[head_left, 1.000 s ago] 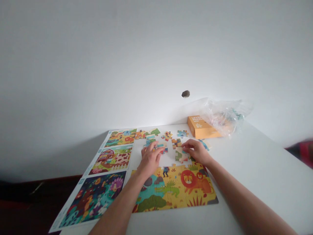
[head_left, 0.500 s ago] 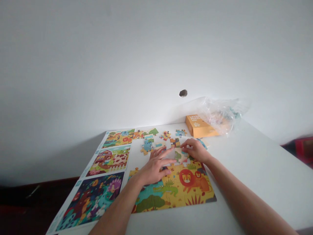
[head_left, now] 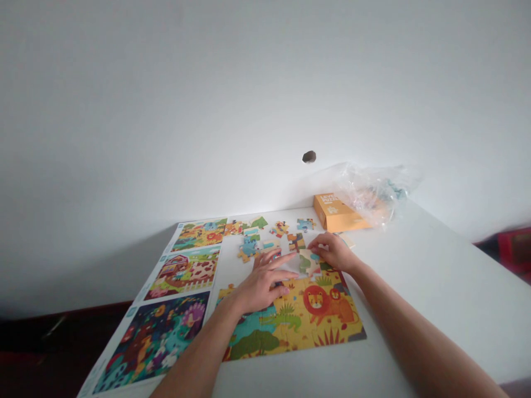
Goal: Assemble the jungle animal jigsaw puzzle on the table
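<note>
A partly joined animal puzzle (head_left: 315, 318) with a lion and a crocodile lies on the white table (head_left: 435, 287). My left hand (head_left: 261, 282) rests flat on its upper left part, fingers stretched out toward the right. My right hand (head_left: 334, 251) pinches a pale green-and-cream puzzle piece (head_left: 306, 262) at the puzzle's top edge, just above the lion. The fingertips of both hands almost meet at that piece. Several loose pieces (head_left: 265, 237) lie scattered behind the hands.
A sheet with three printed reference pictures (head_left: 182, 276) lies at the left, reaching the table's front left corner. An orange box (head_left: 336, 213) and a crumpled clear plastic bag (head_left: 373, 190) sit at the back right against the white wall. A small dark mark (head_left: 309, 157) is on the wall.
My left hand left the loose pieces and came back onto the joined puzzle, fingers now pointing right. The right hand stayed on the pale piece, shifting it slightly.
</note>
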Tool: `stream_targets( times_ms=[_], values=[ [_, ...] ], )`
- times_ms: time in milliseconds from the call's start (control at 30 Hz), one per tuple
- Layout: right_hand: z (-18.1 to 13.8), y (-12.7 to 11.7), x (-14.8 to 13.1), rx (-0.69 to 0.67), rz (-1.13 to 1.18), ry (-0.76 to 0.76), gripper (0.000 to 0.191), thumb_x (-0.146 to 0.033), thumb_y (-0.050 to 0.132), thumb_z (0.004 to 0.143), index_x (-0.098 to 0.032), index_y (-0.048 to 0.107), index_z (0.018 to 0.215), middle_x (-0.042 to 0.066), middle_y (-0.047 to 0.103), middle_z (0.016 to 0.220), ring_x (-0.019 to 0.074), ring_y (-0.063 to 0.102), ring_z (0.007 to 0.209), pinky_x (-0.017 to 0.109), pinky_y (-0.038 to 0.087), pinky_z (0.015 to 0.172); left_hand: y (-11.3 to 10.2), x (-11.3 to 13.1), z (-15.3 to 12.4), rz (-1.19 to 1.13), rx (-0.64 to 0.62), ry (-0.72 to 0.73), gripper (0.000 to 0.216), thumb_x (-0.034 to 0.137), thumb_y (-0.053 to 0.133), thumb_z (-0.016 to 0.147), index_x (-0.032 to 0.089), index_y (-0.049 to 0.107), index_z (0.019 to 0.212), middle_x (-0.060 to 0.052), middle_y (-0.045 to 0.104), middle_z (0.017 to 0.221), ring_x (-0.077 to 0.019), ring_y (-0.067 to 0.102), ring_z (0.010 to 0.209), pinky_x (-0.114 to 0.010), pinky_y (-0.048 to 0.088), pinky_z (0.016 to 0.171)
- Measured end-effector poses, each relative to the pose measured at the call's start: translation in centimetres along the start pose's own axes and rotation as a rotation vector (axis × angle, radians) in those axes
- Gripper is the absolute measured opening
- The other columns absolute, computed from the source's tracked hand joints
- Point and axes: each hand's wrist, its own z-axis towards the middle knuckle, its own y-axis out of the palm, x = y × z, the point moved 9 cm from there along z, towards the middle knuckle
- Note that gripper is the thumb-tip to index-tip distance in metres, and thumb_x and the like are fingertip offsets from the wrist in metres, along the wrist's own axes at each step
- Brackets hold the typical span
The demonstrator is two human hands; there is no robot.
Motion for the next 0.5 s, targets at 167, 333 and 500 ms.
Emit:
stream_targets(
  times_ms=[167,333,500],
  values=[
    [-0.01,-0.17,0.29,0.006,0.001,0.013,0.017,-0.021,0.059,0.084,-0.024,0.075,0.089,0.002,0.073,0.088,0.0177,0.060,0.083,0.029,0.042,0.081,0.11,-0.08,0.05,-0.006,0.005,0.018,0.038,0.027,0.064,0.087,0.043,0.064,0.122,0.008,0.034,0.155,-0.0313,0.027,0.141,-0.057,0.026,0.114],
    [-0.05,0.02,-0.04,-0.010,-0.017,0.009,0.018,-0.022,0.059,0.085,-0.024,0.075,0.090,0.002,0.072,0.088,0.0181,0.059,0.084,0.030,0.042,0.081,0.18,-0.11,0.03,0.000,0.004,0.014,0.038,0.027,0.064,0.087,0.043,0.063,0.122,0.008,0.034,0.155,-0.0308,0.027,0.141,-0.057,0.026,0.114],
    [-0.08,0.12,-0.55,-0.021,-0.026,0.001,0.015,-0.027,0.065,0.080,-0.024,0.075,0.091,0.002,0.070,0.085,0.0182,0.059,0.084,0.030,0.042,0.082,0.31,-0.24,-0.03,-0.013,0.006,0.007,0.036,0.028,0.064,0.088,0.041,0.064,0.121,0.007,0.035,0.154,-0.0309,0.027,0.142,-0.057,0.026,0.114]
  ],
)
